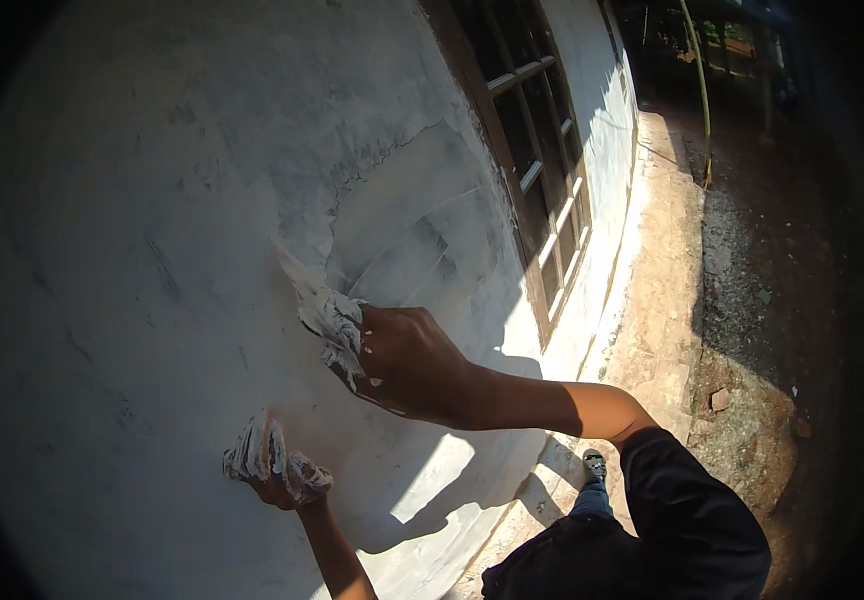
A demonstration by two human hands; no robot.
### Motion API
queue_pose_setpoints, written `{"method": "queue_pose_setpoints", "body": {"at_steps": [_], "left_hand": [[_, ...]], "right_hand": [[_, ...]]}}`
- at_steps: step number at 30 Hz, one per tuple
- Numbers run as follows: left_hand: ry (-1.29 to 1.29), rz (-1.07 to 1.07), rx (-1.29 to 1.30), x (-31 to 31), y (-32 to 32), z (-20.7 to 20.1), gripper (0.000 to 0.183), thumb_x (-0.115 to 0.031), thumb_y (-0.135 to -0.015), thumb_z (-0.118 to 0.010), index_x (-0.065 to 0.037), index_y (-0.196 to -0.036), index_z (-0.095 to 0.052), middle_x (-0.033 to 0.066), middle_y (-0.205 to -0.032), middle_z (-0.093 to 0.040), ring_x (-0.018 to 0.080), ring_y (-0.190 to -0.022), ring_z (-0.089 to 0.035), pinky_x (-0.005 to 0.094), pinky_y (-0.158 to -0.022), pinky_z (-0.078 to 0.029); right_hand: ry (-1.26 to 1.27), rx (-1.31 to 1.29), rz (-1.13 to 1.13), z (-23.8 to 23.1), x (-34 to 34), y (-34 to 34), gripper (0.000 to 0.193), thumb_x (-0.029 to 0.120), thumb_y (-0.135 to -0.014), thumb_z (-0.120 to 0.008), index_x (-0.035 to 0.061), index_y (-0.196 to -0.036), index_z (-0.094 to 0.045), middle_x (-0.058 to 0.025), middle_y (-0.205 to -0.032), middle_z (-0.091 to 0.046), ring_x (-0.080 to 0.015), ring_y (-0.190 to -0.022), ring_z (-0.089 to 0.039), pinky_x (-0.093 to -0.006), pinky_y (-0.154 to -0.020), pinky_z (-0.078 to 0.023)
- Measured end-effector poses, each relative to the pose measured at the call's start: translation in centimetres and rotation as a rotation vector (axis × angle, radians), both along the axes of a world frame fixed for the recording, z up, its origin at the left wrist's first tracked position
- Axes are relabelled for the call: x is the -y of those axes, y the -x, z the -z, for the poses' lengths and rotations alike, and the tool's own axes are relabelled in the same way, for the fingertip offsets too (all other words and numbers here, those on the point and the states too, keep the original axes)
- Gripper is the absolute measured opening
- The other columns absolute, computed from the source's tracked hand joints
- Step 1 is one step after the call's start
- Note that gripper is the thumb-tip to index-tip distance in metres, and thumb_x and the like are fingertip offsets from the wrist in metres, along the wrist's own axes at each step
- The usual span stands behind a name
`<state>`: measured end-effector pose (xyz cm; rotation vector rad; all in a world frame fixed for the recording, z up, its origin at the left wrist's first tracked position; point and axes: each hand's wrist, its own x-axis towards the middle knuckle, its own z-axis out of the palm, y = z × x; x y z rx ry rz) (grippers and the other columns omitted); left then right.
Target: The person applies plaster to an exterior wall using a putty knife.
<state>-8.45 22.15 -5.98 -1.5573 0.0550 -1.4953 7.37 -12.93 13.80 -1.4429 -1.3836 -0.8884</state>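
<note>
In front of me is a whitish plastered wall [152, 200], with a smoother grey patch [402, 225] beside the window. My right hand [417, 365] is closed around a scraper [297, 275] thickly coated in wet white putty; its handle is hidden in the fist. The scraper's far end is at the wall, just left of the patch. Lower left, my left hand [274, 492] is closed on a lump of white putty [267, 450]. Putty covers most of its fingers, so anything underneath is hidden. White specks dot my right knuckles.
A brown-framed window [532, 150] with light bars is set in the wall to the right. A concrete ledge [642, 290] runs along the wall's foot, beside gravelly ground [737, 270]. One foot [594, 463] stands on the ledge. A thin pole [700, 95] rises farther off.
</note>
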Motion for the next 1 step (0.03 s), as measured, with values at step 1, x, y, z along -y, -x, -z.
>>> {"method": "queue_pose_setpoints", "body": {"at_steps": [1], "left_hand": [[0.001,-0.001,-0.001,-0.01,-0.12,0.25,0.032,-0.026,-0.091,-0.042,-0.003,-0.114,-0.042,0.0174,-0.120,-0.050,0.0339,-0.097,-0.059,0.0532,-0.081,-0.047]], "right_hand": [[-0.019,-0.134,0.019,-0.57,2.66,-0.54,0.026,0.002,-0.070,-0.065,-0.0038,-0.094,-0.060,-0.0140,-0.082,-0.059,-0.0250,-0.068,-0.063,-0.0313,-0.059,-0.052]]}}
